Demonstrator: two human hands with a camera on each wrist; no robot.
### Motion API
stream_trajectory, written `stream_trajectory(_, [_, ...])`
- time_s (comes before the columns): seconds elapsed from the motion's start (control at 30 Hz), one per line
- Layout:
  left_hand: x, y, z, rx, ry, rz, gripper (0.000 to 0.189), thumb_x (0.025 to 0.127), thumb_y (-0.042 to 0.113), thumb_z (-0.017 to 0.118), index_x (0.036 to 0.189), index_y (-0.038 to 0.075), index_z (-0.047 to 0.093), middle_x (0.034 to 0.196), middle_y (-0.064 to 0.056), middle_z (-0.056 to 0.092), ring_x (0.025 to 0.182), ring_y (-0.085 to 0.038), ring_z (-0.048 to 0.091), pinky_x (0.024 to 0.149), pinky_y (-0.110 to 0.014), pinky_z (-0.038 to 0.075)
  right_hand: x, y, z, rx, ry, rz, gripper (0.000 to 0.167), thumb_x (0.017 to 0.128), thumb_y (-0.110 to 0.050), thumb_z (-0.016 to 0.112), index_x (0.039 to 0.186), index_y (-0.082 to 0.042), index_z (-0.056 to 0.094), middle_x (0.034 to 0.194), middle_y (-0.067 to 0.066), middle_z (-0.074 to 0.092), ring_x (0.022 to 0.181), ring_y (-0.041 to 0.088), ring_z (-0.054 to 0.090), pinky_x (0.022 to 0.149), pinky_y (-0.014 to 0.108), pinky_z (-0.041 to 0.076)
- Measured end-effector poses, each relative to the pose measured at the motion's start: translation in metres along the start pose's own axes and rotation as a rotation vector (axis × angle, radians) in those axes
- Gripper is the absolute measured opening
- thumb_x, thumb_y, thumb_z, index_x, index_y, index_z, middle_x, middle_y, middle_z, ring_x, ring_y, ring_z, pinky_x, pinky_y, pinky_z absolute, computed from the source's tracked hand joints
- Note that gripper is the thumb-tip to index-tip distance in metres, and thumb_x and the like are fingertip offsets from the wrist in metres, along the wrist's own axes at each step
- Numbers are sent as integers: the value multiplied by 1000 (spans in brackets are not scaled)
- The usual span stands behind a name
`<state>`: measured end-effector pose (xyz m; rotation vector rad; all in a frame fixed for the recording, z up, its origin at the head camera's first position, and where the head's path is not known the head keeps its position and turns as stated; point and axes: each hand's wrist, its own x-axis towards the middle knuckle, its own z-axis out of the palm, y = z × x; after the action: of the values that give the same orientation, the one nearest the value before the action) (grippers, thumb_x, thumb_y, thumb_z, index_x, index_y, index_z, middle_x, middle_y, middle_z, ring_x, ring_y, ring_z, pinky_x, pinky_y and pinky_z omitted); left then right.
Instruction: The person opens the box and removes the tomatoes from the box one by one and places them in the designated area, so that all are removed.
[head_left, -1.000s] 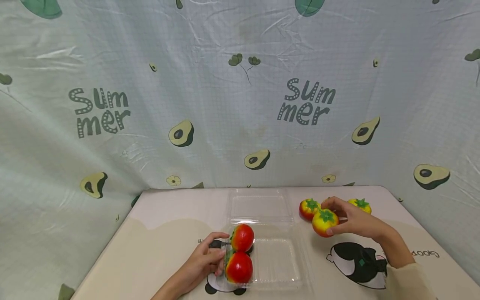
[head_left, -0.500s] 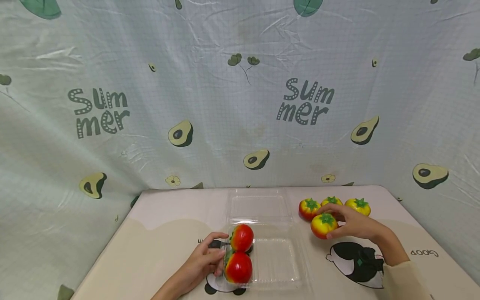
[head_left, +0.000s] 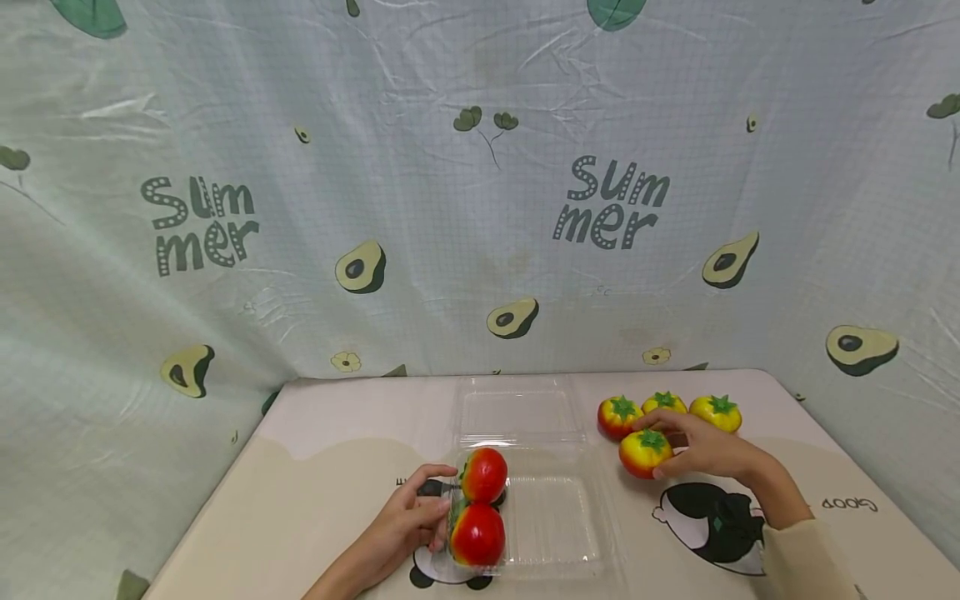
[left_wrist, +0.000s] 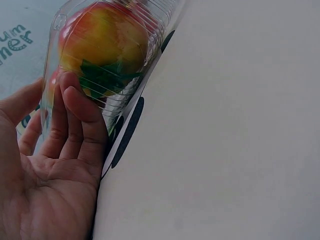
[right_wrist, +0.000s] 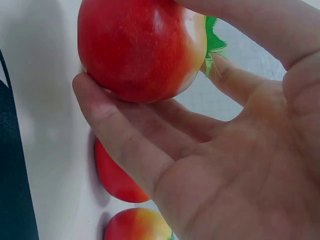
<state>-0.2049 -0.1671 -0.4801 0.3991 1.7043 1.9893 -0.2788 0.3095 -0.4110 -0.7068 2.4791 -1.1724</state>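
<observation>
A red and yellow toy tomato (head_left: 646, 454) with a green leafy cap is in my right hand (head_left: 705, 446); the thumb and fingers grip its sides, and its red underside (right_wrist: 140, 45) fills the top of the right wrist view. Whether it touches the table cannot be told. In the middle lies a clear plastic box (head_left: 555, 521), lid folded back. Two red tomatoes, one farther (head_left: 484, 476) and one nearer (head_left: 477, 535), sit on their sides along its left wall. My left hand (head_left: 401, 525) holds that wall, with curled fingers (left_wrist: 75, 115) against the ridged plastic.
Behind my right hand stand three more tomatoes, a red-yellow one (head_left: 619, 417), a partly hidden one (head_left: 663, 403) and a yellow one (head_left: 717, 412). The transparent lid (head_left: 517, 410) lies flat behind the box. A printed cloth (head_left: 420, 208) hangs beyond the table (head_left: 315, 467).
My right hand has shifted slightly left and lower with its tomato, uncovering the tomatoes behind. My left hand and the box have stayed put.
</observation>
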Motion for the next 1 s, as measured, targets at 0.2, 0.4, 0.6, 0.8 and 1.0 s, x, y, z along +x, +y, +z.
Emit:
stream_trajectory(0.2, [0,0,-1,-4,-13,13,53,109,20,49,153,4,25,76,5,67,67,-8,59,72,-22,56,0,3,1,-2,9,2,65,82,-19,84,136,-2,53,136,22,56,126,41,55,94,17,48])
stream_trajectory(0.4, [0,0,-1,-1,-4,4,53,109,21,50,153,5,25,76,5,67,67,-8,59,72,-22,56,2,5,5,-11,9,30,66,81,-16,85,136,-3,52,137,22,54,126,42,55,106,55,50])
stream_trajectory(0.6, [0,0,0,2,4,-7,54,109,21,50,154,4,24,76,5,67,67,-8,59,72,-22,56,1,3,8,9,-6,84,68,80,-13,84,138,-4,51,140,23,52,127,42,54,108,66,44])
stream_trajectory(0.8, [0,0,0,3,-5,0,54,109,19,47,154,3,22,76,5,67,67,-8,59,72,-22,56,1,3,11,-18,8,120,67,79,-12,84,138,-6,53,141,22,53,126,40,55,108,65,45])
stream_trajectory(1.0, [0,0,0,3,-7,6,53,110,19,47,154,3,23,76,6,67,68,-8,59,72,-21,56,4,4,13,-63,32,131,63,79,-16,86,134,-8,55,138,18,56,124,37,56,108,65,46])
